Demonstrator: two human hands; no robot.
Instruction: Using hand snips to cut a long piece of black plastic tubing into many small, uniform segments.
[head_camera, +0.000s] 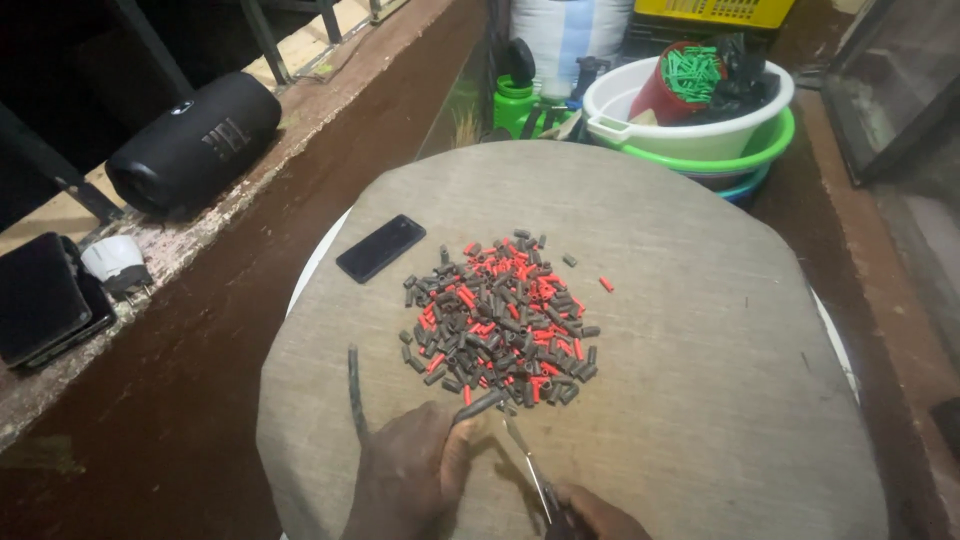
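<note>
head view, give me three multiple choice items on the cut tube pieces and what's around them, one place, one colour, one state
1. Where does the phone lie?
A. left of the pile of pieces
B. in the white basin
C. under the pile

2. What colours are the pieces in the pile?
A. blue and yellow
B. dark grey and red
C. all white

3. What does the left hand hold?
A. nothing
B. the phone
C. a dark tube pinched by the pile's near edge

Answers:
1. A, the phone rests on the cloth up and left of the pile.
2. B, dark grey and red bits are mixed together.
3. C, finger and thumb pinch it, with the scissors in the right hand alongside.
</note>
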